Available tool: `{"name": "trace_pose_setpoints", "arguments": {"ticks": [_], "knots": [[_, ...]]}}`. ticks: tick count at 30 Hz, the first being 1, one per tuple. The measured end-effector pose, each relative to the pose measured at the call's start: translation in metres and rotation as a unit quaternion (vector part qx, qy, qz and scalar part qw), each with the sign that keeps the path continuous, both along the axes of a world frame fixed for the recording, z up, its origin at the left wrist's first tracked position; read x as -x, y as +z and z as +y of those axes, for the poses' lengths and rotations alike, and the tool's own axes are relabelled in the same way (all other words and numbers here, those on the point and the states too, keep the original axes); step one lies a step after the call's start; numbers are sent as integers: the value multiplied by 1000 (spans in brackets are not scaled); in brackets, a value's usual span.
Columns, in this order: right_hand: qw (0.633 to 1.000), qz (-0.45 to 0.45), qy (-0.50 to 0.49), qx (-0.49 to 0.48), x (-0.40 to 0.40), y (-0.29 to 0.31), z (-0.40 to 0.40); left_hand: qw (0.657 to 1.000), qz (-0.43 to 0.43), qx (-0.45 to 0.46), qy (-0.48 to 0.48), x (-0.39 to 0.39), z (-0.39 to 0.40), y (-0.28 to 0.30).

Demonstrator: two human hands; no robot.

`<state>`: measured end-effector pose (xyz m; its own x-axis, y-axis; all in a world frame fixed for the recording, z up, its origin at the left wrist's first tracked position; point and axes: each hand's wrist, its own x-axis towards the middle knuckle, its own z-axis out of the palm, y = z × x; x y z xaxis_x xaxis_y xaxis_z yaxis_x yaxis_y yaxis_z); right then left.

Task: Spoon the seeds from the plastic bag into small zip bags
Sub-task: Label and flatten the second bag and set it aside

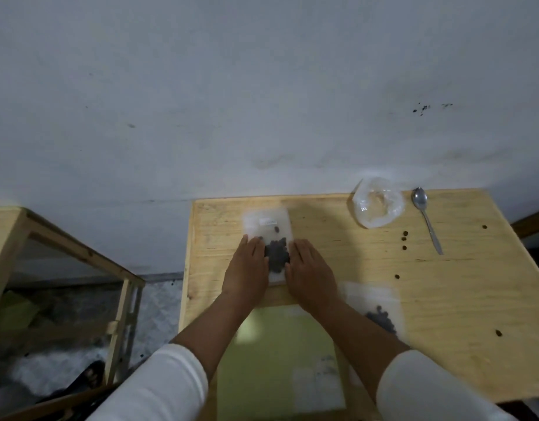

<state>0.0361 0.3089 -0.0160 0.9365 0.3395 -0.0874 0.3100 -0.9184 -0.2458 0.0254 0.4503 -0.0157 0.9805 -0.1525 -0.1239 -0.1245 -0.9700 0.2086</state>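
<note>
Fingers (256, 244) on zip bag's (269, 217) unreadable label (268, 222)

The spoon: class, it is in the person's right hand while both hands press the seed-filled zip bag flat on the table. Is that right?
Not quite. The head view shows the spoon lying on the table beside the plastic bag, in neither hand. The left hand and right hand do press the zip bag flat.

Both arms wear plain white long sleeves, the left sleeve (159, 387) and the right sleeve (420, 390) pushed up to about mid-forearm, seemingly smooth fabric, leaving the forearms and hands bare.
</note>
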Motion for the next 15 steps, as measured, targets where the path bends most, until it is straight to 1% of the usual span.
{"name": "trace_pose_setpoints", "arguments": {"ticks": [2, 4, 6, 9, 12, 15], "knots": [[1000, -5, -29, 5, 8, 3, -12, 998, -18, 58, 12, 4, -7, 10], [998, 10, -59, 19, 19, 10, -27, 993, -47, 110, 9, 11, -17, 17], [995, 21, -97, 18, 34, 14, -47, 988, -44, 146, -6, 22, -31, 20], [985, -14, -171, -8, 62, 18, -80, 984, -8, 167, -56, 42, -57, 17], [970, 27, -243, 12, 91, 15, -106, 980, 50, 182, -69, 62, -81, 8], [961, 48, -273, 10, 111, 10, -125, 972, 108, 192, -82, 78, -104, 4]]}}
